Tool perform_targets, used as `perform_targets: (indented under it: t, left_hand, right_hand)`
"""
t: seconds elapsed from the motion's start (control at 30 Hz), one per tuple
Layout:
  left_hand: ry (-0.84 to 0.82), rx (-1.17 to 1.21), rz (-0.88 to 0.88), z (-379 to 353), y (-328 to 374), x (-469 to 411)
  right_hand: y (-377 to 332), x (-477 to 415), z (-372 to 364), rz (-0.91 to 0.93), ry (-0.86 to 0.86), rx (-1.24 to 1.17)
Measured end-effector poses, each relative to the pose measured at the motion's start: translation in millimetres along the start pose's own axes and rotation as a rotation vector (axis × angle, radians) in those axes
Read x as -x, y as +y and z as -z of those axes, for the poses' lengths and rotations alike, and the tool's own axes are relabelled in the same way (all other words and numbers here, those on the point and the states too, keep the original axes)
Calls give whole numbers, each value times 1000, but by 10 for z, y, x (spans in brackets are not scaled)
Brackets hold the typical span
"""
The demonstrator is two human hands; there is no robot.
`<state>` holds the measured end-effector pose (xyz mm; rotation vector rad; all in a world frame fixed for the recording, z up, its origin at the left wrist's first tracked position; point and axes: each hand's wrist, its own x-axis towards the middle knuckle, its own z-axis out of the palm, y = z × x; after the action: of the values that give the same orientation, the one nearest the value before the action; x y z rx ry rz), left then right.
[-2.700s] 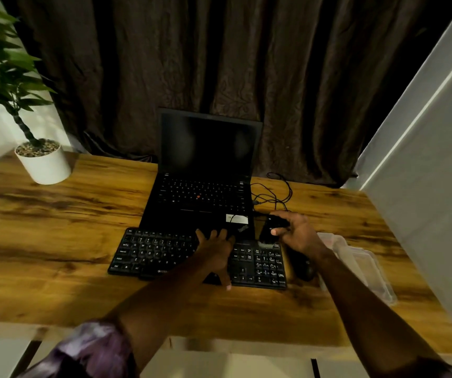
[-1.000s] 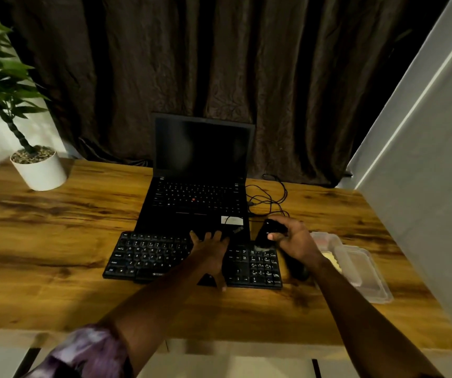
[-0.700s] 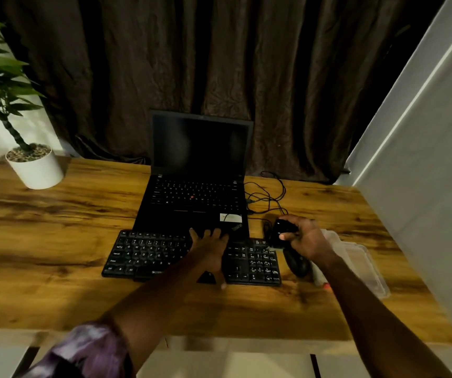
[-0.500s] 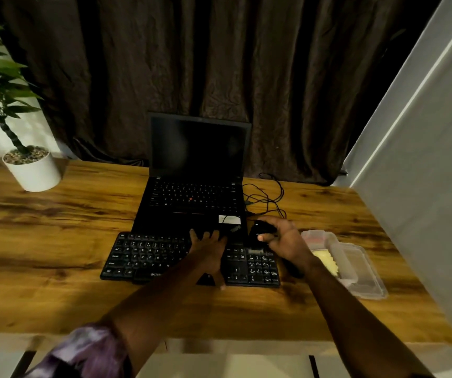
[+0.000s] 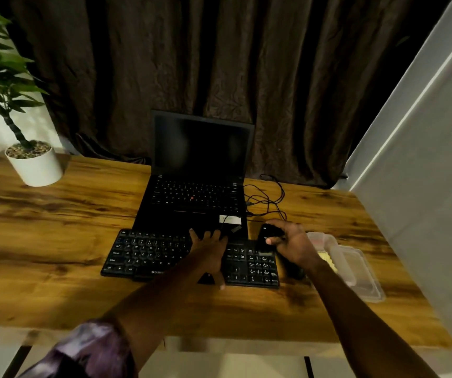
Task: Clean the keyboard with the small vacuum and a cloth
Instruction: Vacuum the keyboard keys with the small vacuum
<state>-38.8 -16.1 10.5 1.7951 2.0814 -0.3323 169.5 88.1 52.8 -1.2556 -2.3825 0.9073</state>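
Clear tub — w/ yellow cloth inside

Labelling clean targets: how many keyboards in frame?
2. The external keyboard lies near the desk's front edge under the left hand; the laptop's built-in keyboard sits just behind it. Nothing suggests a hidden one.

Laptop, potted plant, curtain

I see my left hand flat on the keyboard; at its three o'clock, my right hand grips the small vacuum.
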Motion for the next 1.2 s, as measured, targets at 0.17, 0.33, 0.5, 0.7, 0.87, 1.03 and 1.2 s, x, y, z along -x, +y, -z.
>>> perform_targets:
  t: [0.17, 0.33, 0.5, 0.7, 0.87, 1.03, 1.2]
  left_hand:
    - [-3, 6, 4, 2, -2, 8]
    - [-3, 4, 7, 2, 3, -9]
    - [-4, -1, 11, -11, 2, -16]
    - [-14, -14, 17, -7, 1, -17]
    - [1, 0, 6, -14, -3, -15]
    - [-1, -5, 3, -20, -7, -9]
    - [-9, 0, 7, -10, -2, -9]
  right_hand:
    - [-123, -122, -211, 50, -28, -14]
    - [54, -43, 68, -45, -22, 42]
    - [45, -42, 64, -11, -18, 125]
    - [-210, -108, -233, 45, -19, 87]
    - [-45, -56, -87, -24, -5, 36]
    - [146, 7, 121, -43, 15, 107]
    - [12, -59, -43, -9, 3, 110]
